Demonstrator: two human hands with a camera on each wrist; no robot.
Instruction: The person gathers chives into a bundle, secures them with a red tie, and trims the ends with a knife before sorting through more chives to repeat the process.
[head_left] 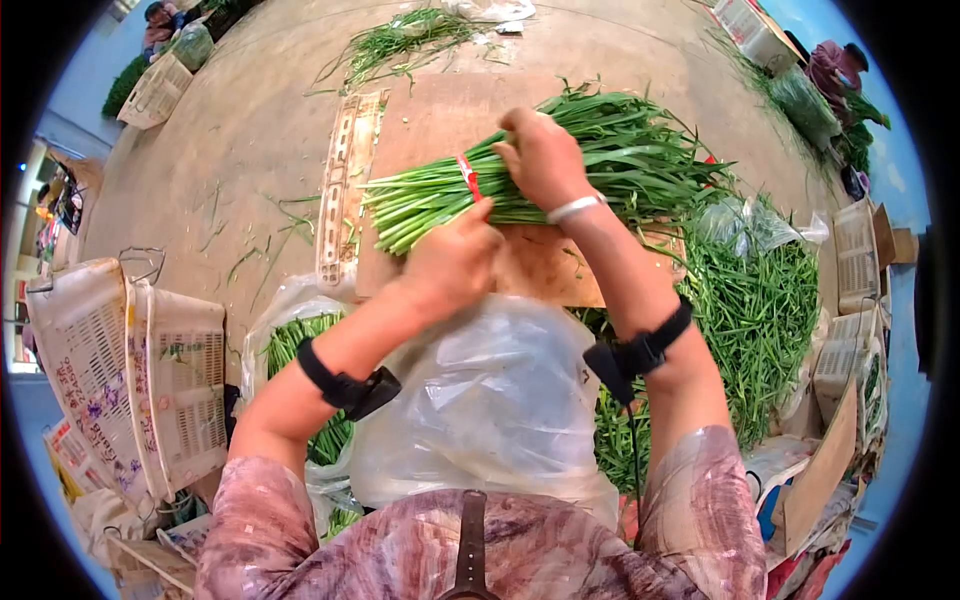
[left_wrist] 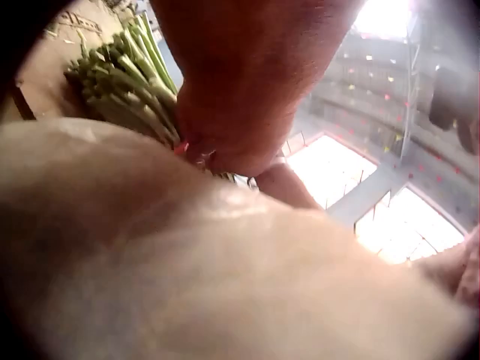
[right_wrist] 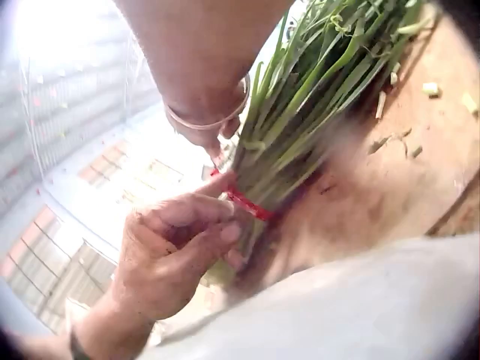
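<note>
A thick bundle of long green leafy stalks lies across a wooden board, its pale cut ends to the left. A red tie circles the stalks near those ends. At the near side of the tie, my left hand pinches it between curled fingers and thumb; the right wrist view shows this grip on the red tie. My right hand, with a bangle at the wrist, is over the bundle just right of the tie, fingers bent. I cannot tell whether those fingers hold the tie's end.
Clear plastic covers my lap. Loose greens are heaped at the right, and more greens sit in a plastic bag at the left. White crates stand far left. Cut greens lie beyond the board. Other people sit at both far corners.
</note>
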